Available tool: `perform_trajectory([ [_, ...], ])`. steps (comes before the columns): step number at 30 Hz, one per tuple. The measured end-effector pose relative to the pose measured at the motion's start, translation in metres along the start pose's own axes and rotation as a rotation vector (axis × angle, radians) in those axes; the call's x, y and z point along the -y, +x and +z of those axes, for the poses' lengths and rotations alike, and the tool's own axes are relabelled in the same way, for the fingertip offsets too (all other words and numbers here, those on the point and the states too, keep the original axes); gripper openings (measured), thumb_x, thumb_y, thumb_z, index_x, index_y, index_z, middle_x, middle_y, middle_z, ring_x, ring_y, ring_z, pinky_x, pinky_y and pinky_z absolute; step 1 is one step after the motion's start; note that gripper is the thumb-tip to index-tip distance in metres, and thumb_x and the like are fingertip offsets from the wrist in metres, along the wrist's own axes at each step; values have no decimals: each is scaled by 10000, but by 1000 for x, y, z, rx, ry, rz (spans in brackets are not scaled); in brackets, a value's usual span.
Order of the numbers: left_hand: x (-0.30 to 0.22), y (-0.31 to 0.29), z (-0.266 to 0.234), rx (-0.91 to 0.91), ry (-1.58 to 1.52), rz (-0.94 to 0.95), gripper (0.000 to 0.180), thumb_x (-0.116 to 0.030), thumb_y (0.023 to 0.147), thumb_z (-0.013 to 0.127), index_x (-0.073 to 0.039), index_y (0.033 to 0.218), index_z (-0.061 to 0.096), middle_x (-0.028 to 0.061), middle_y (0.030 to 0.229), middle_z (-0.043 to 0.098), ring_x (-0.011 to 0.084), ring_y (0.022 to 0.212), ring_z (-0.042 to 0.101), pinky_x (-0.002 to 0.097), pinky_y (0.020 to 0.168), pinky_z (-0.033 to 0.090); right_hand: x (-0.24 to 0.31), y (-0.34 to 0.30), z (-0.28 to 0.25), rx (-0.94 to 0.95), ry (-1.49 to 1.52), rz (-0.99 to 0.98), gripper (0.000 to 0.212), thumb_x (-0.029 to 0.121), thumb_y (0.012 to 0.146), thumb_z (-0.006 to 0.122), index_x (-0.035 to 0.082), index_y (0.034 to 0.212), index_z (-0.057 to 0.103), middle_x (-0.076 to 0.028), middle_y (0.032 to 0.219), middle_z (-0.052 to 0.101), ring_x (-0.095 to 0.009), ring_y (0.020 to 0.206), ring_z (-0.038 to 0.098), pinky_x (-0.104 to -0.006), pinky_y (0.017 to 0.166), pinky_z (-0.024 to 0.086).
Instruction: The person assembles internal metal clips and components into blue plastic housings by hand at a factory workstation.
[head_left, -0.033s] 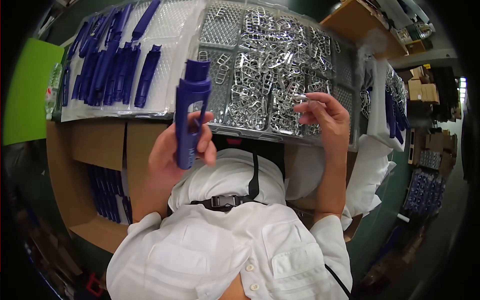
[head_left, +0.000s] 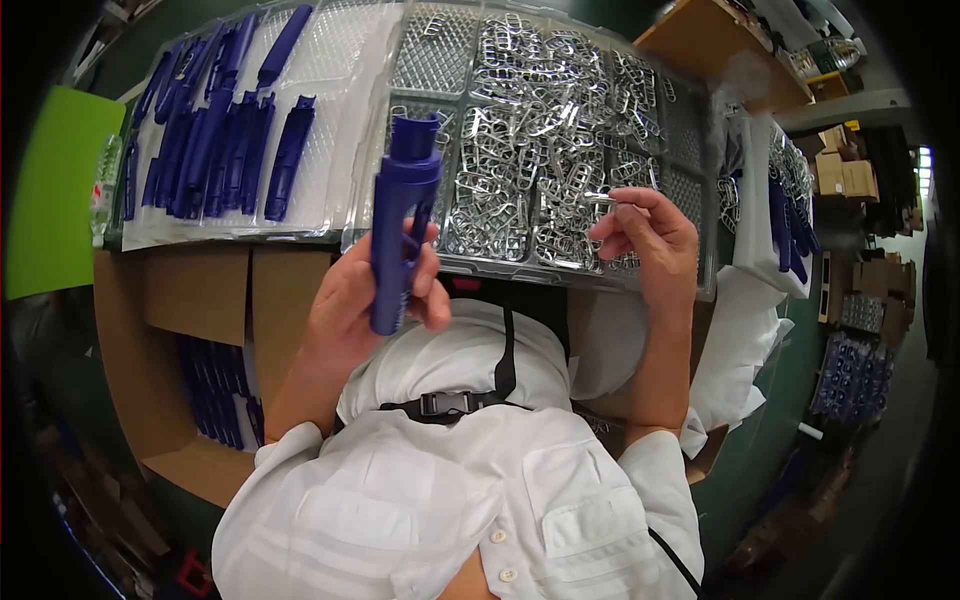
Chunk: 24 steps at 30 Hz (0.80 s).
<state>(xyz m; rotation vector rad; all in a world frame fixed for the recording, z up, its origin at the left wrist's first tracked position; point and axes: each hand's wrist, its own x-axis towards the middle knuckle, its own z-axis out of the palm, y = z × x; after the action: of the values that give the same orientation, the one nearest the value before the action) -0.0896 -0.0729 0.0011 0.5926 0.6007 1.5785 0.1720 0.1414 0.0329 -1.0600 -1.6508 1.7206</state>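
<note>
My left hand [head_left: 370, 290] is closed around a dark blue plastic tubular housing [head_left: 405, 195], held upright with its narrower open end on top and a cutout along its side. At the right, my right hand [head_left: 652, 232] pinches a small shiny metal clip [head_left: 598, 197] between thumb and forefinger. That hand is just above a clear compartment tray [head_left: 480, 262] heaped with loose metal clips [head_left: 540, 130]. The far ends of the left fingers show past the housing.
On the left, several blue housings [head_left: 205, 150] lie on a white textured tray [head_left: 335, 60]. An open cardboard box [head_left: 200, 290] below holds rows of blue parts [head_left: 212, 390]. To the right stands a white container [head_left: 765, 240] with more clips and blue pieces, beside white bags [head_left: 735, 360].
My left hand has shifted slightly right and turned the housing, so its cutout faces more to the right. The right hand stays nearly in place with the metal clip.
</note>
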Motion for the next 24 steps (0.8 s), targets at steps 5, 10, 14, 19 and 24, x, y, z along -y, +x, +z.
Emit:
perform_trajectory([
  [5, 25, 52, 29, -52, 42, -207, 508, -111, 979, 697, -25, 1393, 414, 139, 1193, 651, 184, 890, 720, 305, 770, 587, 0, -27, -3, -13, 96, -210, 184, 86, 1060, 590, -22, 1201, 641, -104, 957, 738, -106, 781, 668, -221, 712, 556],
  [10, 52, 81, 47, -150, 108, -179, 552, -102, 930, 725, -21, 1396, 441, 126, 1088, 662, 126, 778, 637, 284, 710, 529, 0, -45, 7, -105, 28, -211, 108, 60, 1032, 635, -17, 1107, 626, -72, 909, 720, -107, 776, 678, -219, 688, 545],
  [14, 59, 92, 61, -131, 168, -185, 484, -102, 925, 750, -37, 1344, 516, 83, 1089, 674, 93, 771, 611, 271, 700, 528, -8, -44, 18, -151, -150, -395, 112, 6, 987, 674, -8, 1077, 608, -67, 864, 707, -103, 715, 672, -223, 617, 529],
  [19, 57, 94, 70, -212, 124, -185, 523, -40, 900, 778, -36, 1364, 538, 68, 1067, 700, 88, 819, 652, 236, 672, 525, -21, -32, 24, -122, -477, -709, 199, -13, 922, 730, 18, 1062, 592, -89, 822, 700, -152, 642, 678, -248, 541, 515],
  [24, 56, 91, 69, -246, 386, -86, 485, -76, 909, 787, -36, 1349, 586, 19, 1046, 685, 46, 891, 642, 215, 752, 539, -13, -26, 37, -389, -658, -832, 315, -6, 860, 773, 20, 1132, 616, -89, 920, 711, -217, 749, 683, -303, 583, 530],
])
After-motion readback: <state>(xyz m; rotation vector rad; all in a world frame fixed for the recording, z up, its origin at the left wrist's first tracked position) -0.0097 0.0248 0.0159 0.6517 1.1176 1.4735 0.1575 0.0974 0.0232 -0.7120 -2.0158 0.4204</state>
